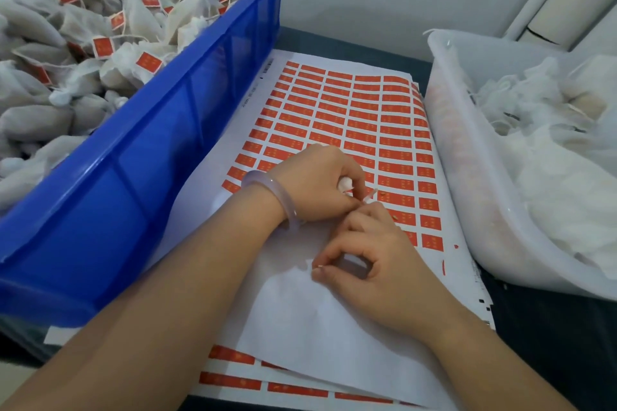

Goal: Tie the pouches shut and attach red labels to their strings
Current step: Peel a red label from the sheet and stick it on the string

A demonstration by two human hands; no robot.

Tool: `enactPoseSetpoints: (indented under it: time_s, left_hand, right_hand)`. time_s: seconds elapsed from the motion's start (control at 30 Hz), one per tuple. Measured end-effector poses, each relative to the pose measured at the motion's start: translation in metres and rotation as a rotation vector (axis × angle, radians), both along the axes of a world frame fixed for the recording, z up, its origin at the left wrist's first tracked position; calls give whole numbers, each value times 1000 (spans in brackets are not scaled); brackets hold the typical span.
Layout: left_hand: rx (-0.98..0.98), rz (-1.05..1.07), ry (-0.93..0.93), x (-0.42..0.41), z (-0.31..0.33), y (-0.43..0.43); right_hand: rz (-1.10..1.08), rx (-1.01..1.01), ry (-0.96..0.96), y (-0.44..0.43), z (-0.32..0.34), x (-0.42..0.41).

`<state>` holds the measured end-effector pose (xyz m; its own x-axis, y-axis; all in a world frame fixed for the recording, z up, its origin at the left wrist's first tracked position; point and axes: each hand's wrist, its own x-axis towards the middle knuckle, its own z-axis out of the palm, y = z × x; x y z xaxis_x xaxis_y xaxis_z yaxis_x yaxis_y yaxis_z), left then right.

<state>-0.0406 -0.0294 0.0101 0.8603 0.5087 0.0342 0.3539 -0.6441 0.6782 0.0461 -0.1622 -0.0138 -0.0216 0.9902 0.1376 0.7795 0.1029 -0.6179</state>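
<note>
My left hand (317, 183), with a pale bangle on the wrist, grips a small white pouch (345, 183) above the sheet of red labels (350, 117); only a bit of the pouch shows between the fingers. Its thumb and fingers also pinch the pouch's string near a red label (370, 194). My right hand (364, 253) lies just below, fingers curled, the index finger touching the left hand's fingertips at the string. What the right thumb and fingers hold is too small to tell.
A blue crate (200, 100) on the left holds several tied pouches with red labels. A translucent white bin (467, 177) on the right holds several loose white pouches. More label sheets (267, 384) lie under the top sheet near me.
</note>
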Motion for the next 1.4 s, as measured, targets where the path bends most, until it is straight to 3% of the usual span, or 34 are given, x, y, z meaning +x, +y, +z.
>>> enactPoseSetpoints:
  time_s: [0.27, 0.63, 0.7, 0.8, 0.9, 1.03, 1.2, 1.4]
  left_hand:
    - [2, 10, 5, 1, -1, 2]
    - [-31, 9, -11, 1, -2, 2]
    - [-40, 14, -19, 1, -2, 2]
    - [-49, 26, -3, 2, -4, 2]
    - [-87, 34, 17, 3, -5, 2]
    - [-91, 40, 7, 3, -5, 1]
    - [-134, 32, -6, 2, -5, 1]
    - [-179, 32, -10, 0, -5, 2]
  right_hand:
    - [-107, 14, 174, -3, 2, -2]
    - [108, 223, -239, -4, 2, -1]
    - [53, 294, -45, -4, 8, 2]
    - [-247, 407, 344, -3, 22, 22]
    - [-437, 247, 313, -2, 22, 41]
    - [-423, -3, 151, -2, 14, 47]
    - [-379, -56, 122, -1, 13, 49]
    - [-458, -39, 301, 1, 11, 50]
